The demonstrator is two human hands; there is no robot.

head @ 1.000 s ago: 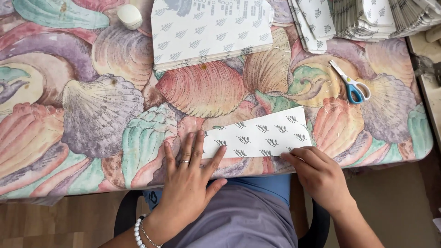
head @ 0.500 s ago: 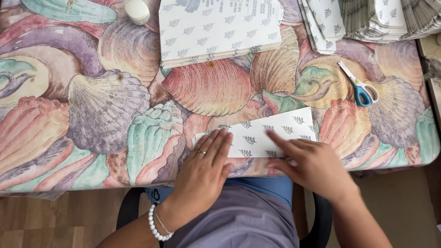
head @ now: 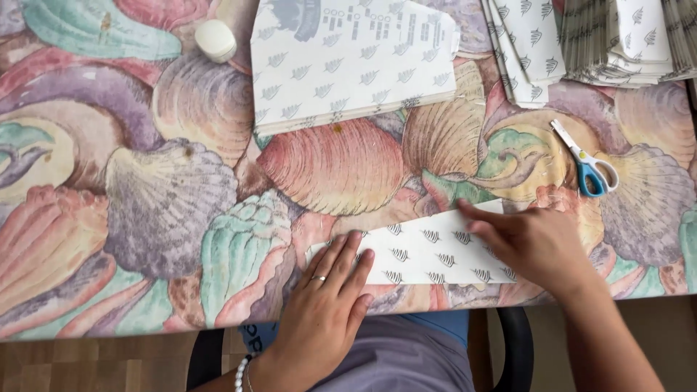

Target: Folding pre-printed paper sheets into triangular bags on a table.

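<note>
A folded strip of white paper with small dark leaf marks [head: 425, 250] lies near the table's front edge. My left hand [head: 327, 301], a ring on one finger, lies flat with its fingers spread on the strip's left end. My right hand [head: 534, 243] rests palm down over the right end, fingers reaching left along the top edge. Neither hand grips anything; both press on the paper.
A stack of the same patterned white sheets [head: 352, 62] lies at the back centre, with more piles [head: 624, 40] at the back right. Blue-handled scissors [head: 588, 163] lie right of centre. A small white round object [head: 215, 40] sits at the back left. The tablecloth [head: 145, 218] shows large shells.
My right hand has moved up from the strip's lower right corner onto its right end. My left hand has shifted right along the paper. The view has shifted slightly.
</note>
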